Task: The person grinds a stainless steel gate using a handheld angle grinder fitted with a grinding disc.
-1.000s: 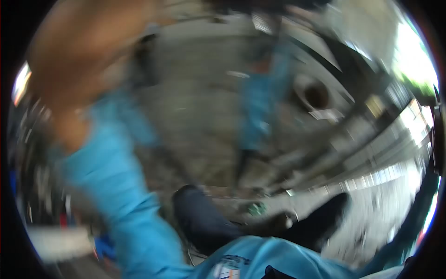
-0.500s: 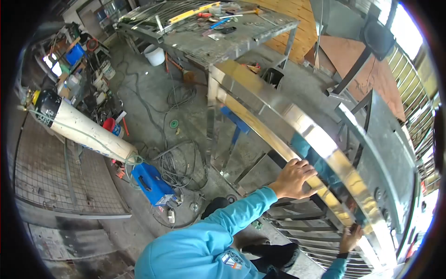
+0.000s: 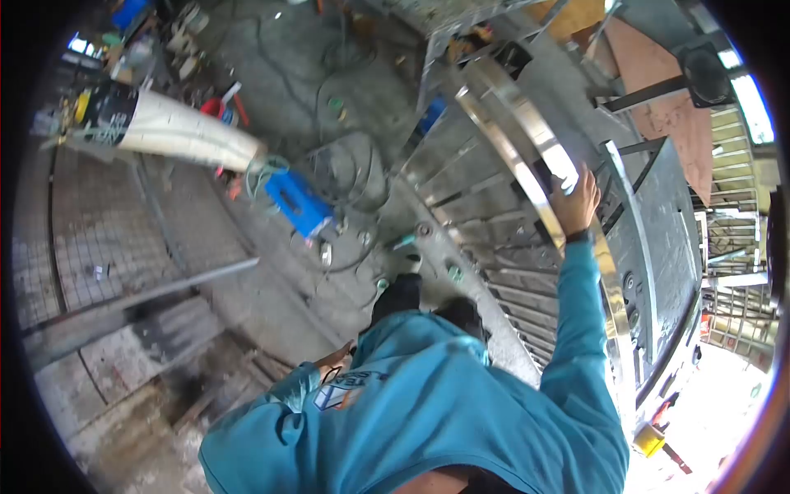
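My right hand (image 3: 576,202) reaches out over a shiny metal frame (image 3: 529,119) made of long flat-sided bars. Its fingers are curled around the far bar, and the near bar (image 3: 512,158) runs alongside on the left. The bars look bowed in this wide view. Down at my left hip, my left hand (image 3: 333,360) is apart from the frame. My body and sleeve partly hide it, and its fingers are too blurred to read.
A blue machine (image 3: 298,202) and a pale gas cylinder (image 3: 193,132) stand on the left among cables. Below the frame lie several dark parallel bars (image 3: 522,288). A dark panel (image 3: 666,239) leans at right, and a worktable (image 3: 440,12) stands ahead.
My left hand has let go of the frame and dropped to my hip. My right hand has moved farther forward along the frame. The view has tilted down toward my body.
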Action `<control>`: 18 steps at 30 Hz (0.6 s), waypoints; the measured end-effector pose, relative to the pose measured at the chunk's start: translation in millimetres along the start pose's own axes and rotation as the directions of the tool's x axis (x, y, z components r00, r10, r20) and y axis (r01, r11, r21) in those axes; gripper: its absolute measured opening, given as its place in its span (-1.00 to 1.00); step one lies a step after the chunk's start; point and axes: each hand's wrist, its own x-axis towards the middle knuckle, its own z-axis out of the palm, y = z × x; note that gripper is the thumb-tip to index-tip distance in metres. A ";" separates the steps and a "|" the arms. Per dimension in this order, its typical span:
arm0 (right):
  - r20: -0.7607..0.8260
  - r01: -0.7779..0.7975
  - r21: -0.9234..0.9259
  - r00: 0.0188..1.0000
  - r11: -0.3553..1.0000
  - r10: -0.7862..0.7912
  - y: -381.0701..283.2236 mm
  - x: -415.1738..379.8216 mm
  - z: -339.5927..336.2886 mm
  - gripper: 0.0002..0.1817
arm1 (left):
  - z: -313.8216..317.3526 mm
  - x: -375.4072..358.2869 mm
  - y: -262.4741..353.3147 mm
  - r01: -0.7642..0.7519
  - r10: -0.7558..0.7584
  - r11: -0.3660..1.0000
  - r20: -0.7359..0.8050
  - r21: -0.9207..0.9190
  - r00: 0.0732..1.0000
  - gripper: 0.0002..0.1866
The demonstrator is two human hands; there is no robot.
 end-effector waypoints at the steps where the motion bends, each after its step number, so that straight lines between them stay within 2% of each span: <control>1: 0.152 -0.120 0.036 0.982 0.992 0.113 17.0 2.2 21.2 -0.14 | 12.0 -26.7 -11.3 0.007 -0.008 0.997 -0.009 -0.082 1.000 -0.16; 3: 0.246 -0.187 -0.214 0.939 0.959 0.238 3.7 6.7 14.2 -0.07 | 26.4 -80.1 -19.0 0.010 -0.016 0.971 -0.026 -0.237 1.000 -0.20; 5: 0.182 -0.168 -0.228 0.960 0.959 0.212 16.5 5.6 25.6 -0.06 | 54.4 -128.2 -20.5 -0.003 -0.013 0.921 -0.039 -0.390 0.999 -0.23; 6: 0.183 -0.155 -0.219 0.963 0.963 0.197 17.2 2.9 23.6 -0.08 | 55.7 -142.1 -19.1 0.034 -0.026 0.840 0.023 -0.541 0.999 -0.21; 7: 0.180 -0.141 -0.208 0.967 0.968 0.179 17.6 5.2 22.3 -0.11 | 55.0 -153.7 -15.2 0.041 -0.033 0.826 0.025 -0.562 0.999 -0.21; 9: 0.130 -0.099 -0.211 0.983 0.972 0.128 34.7 7.1 34.3 -0.13 | 54.9 -171.6 -21.3 0.062 0.102 0.803 0.240 -0.593 0.965 -0.22; 10: 0.143 -0.108 -0.197 0.980 0.974 0.137 33.5 9.9 34.5 -0.12 | 55.3 -178.1 -26.0 0.054 0.038 0.849 0.164 -0.525 0.986 -0.17; 11: 0.158 -0.120 -0.188 0.976 0.975 0.150 33.9 10.9 34.4 -0.10 | 58.7 -181.3 -29.9 0.044 0.051 0.840 0.160 -0.541 0.986 -0.17; 13: 0.167 -0.103 -0.184 0.977 0.978 0.134 36.8 16.2 35.6 -0.09 | 73.2 -193.1 -37.6 -0.008 0.010 0.908 0.001 -0.420 1.000 -0.15; 14: 0.173 -0.104 -0.183 0.976 0.978 0.136 40.9 14.2 35.1 -0.07 | 83.3 -187.4 -48.5 -0.125 0.134 0.840 -0.020 -0.528 0.991 -0.18; 15: 0.198 -0.081 -0.191 0.973 0.978 0.120 43.2 14.7 36.0 -0.07 | 93.7 -183.1 -58.8 -0.109 0.121 0.826 -0.016 -0.553 0.993 -0.18; 17: 0.194 -0.124 -0.227 0.966 0.966 0.170 38.4 20.2 37.0 -0.04 | 122.4 -176.0 -54.4 -0.382 0.325 0.779 -0.201 -0.498 0.924 -0.33; 18: 0.222 -0.158 -0.210 0.954 0.965 0.204 33.4 20.3 32.8 -0.01 | 135.6 -162.2 -60.2 -0.468 0.383 0.696 -0.270 -0.545 0.884 -0.39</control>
